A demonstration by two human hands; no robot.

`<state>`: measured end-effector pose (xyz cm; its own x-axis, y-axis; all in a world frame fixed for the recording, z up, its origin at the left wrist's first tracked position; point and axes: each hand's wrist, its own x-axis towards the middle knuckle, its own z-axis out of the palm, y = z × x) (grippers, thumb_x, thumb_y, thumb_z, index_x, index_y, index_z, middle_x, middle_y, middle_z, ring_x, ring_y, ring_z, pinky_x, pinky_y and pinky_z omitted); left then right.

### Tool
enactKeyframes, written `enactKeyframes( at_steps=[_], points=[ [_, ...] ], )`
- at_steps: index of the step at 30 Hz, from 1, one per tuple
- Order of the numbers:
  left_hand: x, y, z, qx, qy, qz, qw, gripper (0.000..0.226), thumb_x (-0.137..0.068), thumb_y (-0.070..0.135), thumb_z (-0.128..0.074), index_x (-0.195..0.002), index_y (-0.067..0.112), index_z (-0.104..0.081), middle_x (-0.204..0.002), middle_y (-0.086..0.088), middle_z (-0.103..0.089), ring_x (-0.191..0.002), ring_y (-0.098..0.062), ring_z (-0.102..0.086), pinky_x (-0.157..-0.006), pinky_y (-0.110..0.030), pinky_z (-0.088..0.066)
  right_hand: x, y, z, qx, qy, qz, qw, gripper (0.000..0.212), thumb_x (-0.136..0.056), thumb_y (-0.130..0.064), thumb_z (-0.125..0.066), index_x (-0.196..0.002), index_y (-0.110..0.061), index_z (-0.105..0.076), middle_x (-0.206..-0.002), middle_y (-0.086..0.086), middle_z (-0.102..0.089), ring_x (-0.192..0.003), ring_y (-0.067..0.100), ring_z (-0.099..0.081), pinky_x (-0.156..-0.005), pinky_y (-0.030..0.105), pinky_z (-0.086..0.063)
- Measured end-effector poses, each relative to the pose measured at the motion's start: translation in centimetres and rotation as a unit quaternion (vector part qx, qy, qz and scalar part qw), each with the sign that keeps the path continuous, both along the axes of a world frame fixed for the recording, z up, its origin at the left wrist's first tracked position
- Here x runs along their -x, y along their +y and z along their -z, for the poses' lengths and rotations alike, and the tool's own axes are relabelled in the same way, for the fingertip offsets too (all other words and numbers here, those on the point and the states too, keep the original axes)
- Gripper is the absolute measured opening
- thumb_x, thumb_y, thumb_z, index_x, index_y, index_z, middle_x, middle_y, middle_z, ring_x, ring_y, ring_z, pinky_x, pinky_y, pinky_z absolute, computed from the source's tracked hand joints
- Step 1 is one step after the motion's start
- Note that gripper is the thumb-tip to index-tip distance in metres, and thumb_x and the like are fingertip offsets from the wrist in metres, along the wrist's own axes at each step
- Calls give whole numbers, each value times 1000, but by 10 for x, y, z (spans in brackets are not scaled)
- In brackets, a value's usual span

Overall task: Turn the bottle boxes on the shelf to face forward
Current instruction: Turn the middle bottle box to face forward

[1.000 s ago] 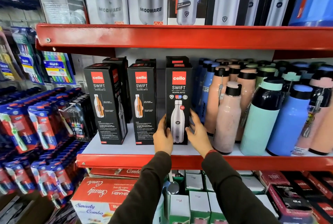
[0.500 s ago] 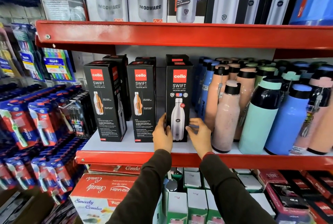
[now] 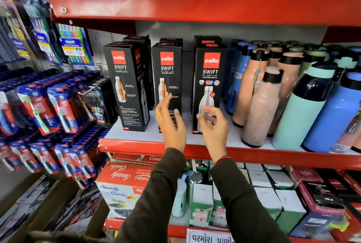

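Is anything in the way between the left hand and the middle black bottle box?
Nothing visible blocks it. The left hand hangs open right in front of the middle box, with no other item between them. The right box and left box stand apart at either side.

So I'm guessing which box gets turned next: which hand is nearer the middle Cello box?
Left. The left hand overlaps the middle Cello box; the right hand is before the right-hand box.

Bright, even light; motion-blurred, edges warped
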<state>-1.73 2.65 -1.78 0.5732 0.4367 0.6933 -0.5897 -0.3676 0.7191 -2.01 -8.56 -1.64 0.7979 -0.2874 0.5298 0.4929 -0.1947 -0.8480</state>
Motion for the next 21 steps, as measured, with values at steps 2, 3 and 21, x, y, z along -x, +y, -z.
enactKeyframes(
  at_steps=[2,3,21],
  points=[
    [-2,14,-2,21,5,-16,1000,49,-95,1,-47,-142,12,-45,-142,-10,-46,-138,-22,-39,-117,-30,-28,0,14,-3,19,17,-24,999,33,-88,-13,-69,-121,-15,-63,-118,-6,-66,-95,1,-64,-77,3,-47],
    [-5,23,-2,28,17,-10,999,51,-94,1,-47,-144,11,-43,-144,-10,-43,-139,-21,-37,-119,-31,-27,-1,21,-3,25,28,-40,998,37,-90,-14,-67,-126,-15,-61,-121,-7,-63,-98,1,-63,-77,1,-45],
    [-37,93,-12,226,224,217,923,48,-107,38,-31,-130,12,-63,-118,-2,-67,-118,-20,-64,-106,-35,-49,-42,84,5,81,121,-32,989,70,-79,-23,-78,-139,-22,-43,-134,1,-60,-125,14,-56,-109,38,-46]
  ],
)
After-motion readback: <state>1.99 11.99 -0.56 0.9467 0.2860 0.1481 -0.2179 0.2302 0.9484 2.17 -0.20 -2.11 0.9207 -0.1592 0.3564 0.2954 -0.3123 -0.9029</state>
